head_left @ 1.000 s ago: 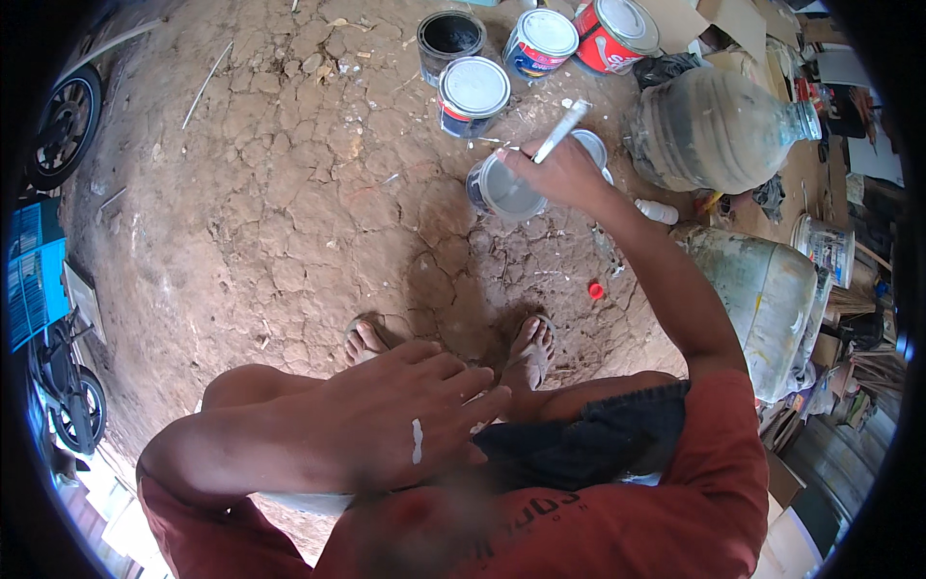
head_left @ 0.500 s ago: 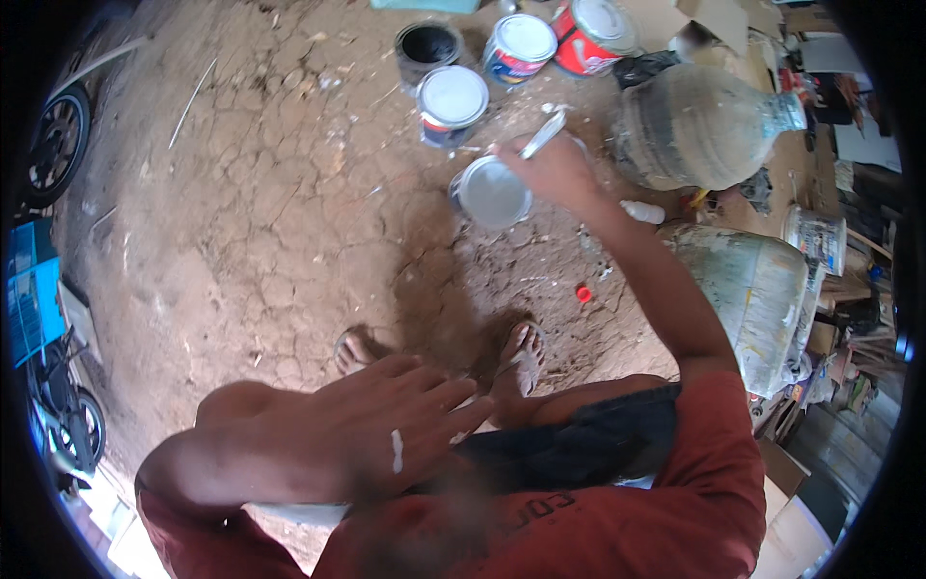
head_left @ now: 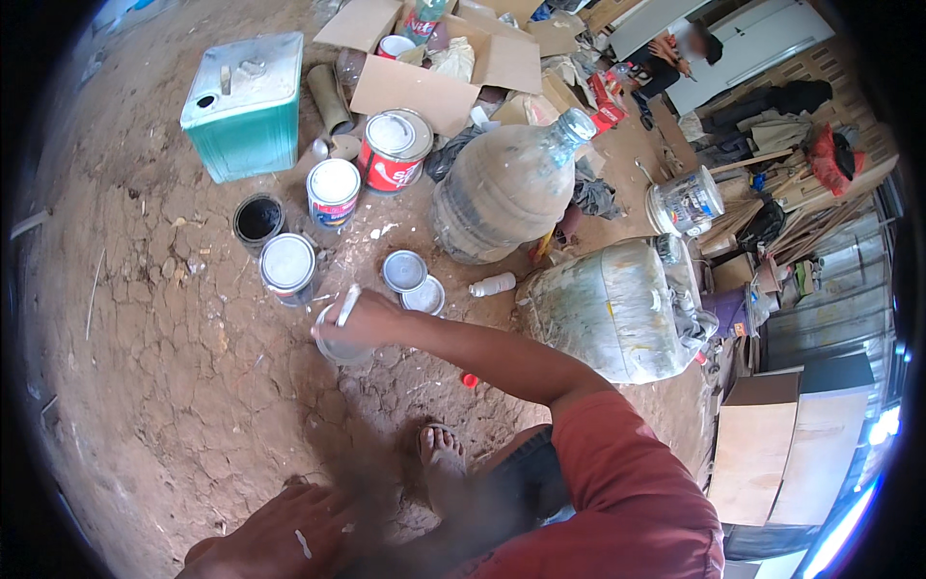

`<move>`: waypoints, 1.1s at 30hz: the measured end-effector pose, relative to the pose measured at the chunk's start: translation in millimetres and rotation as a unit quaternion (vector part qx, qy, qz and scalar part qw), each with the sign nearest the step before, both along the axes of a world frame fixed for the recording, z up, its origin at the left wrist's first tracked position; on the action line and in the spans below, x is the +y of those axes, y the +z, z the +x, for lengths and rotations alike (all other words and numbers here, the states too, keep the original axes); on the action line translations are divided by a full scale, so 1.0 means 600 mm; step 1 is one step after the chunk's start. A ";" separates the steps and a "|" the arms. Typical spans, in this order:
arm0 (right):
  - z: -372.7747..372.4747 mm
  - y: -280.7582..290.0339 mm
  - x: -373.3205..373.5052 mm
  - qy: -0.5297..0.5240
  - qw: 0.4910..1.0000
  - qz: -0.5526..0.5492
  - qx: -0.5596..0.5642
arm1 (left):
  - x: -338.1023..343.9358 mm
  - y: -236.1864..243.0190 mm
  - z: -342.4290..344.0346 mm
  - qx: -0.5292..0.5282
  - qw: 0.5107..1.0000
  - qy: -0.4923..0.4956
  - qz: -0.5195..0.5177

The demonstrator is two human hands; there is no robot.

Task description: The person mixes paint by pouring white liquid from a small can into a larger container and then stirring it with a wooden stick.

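Observation:
My right hand (head_left: 363,320) is closed round a slim white-handled tool (head_left: 349,305), whose upper end sticks out above the fingers. Its lower end is hidden by the hand, so I cannot tell its exact kind. Directly under that hand stands an open can (head_left: 344,356), partly covered by the fingers. Beside it are a lidded can (head_left: 288,262) with a white top and two round lids, one grey (head_left: 404,270) and one white (head_left: 424,294), on the dirt. At the lower left, my left hand (head_left: 280,526) lies flat over my knee, a white streak on its back, partly blurred.
Farther off stand a dark open can (head_left: 258,220), a blue-labelled can (head_left: 333,193), a red can (head_left: 394,154) and a green-white container (head_left: 241,121). A large bottle (head_left: 502,193), a white bottle (head_left: 493,285) and a big plastic container (head_left: 603,309) lie rightward. A person (head_left: 666,58) sits at the back.
The view has swung rightward and farther out, bringing the green-white container, cardboard box and seated person in. My right hand stays at the open can with the tool; my left hand sits lower in view.

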State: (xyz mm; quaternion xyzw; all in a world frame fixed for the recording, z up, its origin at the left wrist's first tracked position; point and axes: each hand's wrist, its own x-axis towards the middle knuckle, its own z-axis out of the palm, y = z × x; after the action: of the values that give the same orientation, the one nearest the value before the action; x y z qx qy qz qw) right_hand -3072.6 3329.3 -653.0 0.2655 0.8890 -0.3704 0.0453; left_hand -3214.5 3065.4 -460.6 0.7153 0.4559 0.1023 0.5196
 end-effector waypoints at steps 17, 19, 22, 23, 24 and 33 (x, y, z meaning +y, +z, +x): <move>0.009 -0.015 0.022 -0.055 0.993 0.090 -0.045 | 0.023 0.031 0.007 0.066 0.995 -0.061 -0.047; -0.001 -0.004 0.023 -0.044 0.997 0.061 -0.025 | 0.004 0.011 0.004 0.030 0.999 -0.021 -0.019; 0.009 -0.026 0.014 0.007 0.998 -0.014 0.055 | 0.023 0.026 0.008 0.042 0.997 -0.047 -0.039; 0.005 -0.021 0.008 0.035 0.994 -0.045 0.094 | 0.029 0.035 0.009 0.061 0.994 -0.065 -0.057; 0.005 -0.015 0.011 0.046 0.998 -0.023 0.046 | 0.022 0.029 0.008 0.046 0.997 -0.042 -0.044; 0.001 0.006 0.026 0.052 0.998 0.045 -0.004 | 0.006 0.011 0.007 0.019 1.000 0.003 -0.016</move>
State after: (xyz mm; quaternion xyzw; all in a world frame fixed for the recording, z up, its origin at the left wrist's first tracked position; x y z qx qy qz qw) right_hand -3072.1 3344.8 -649.7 0.2220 0.9171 -0.3265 0.0561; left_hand -3210.1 3069.1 -454.0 0.7074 0.4694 0.0829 0.5219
